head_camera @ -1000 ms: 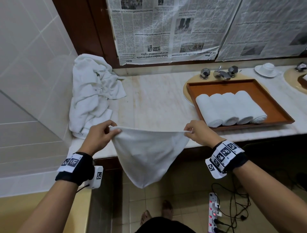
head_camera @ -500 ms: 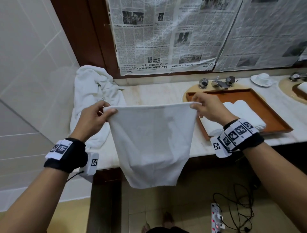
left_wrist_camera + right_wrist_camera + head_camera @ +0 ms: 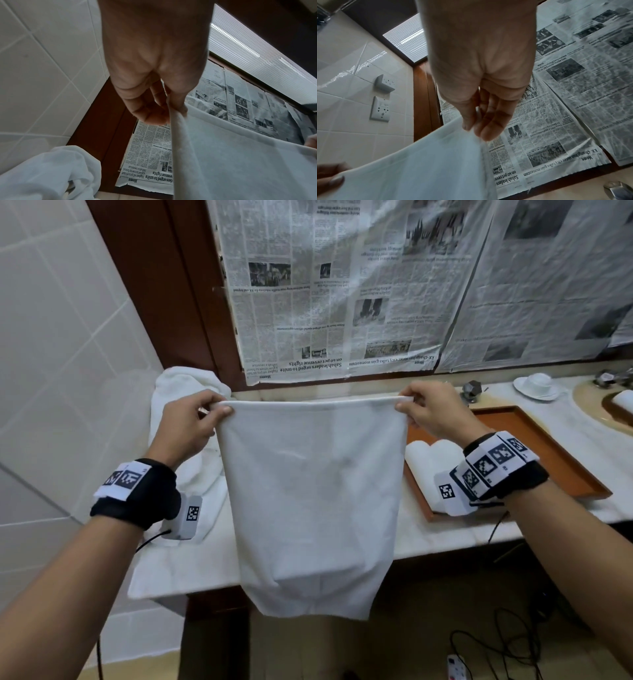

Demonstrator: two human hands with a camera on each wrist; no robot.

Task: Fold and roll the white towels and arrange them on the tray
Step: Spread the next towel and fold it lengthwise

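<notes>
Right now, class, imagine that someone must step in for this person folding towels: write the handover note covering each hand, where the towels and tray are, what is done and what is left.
Left hand: pinches the top left corner of the white towel.
Right hand: pinches the top right corner.
The towel hangs flat and stretched between both hands, in front of the marble counter.
Done: rolled towels lie in the wooden tray on the right; hand and wrist hide their number.
Left: fold and roll the held towel, set it in the tray, then work through the unfolded towel pile on the left.
</notes>
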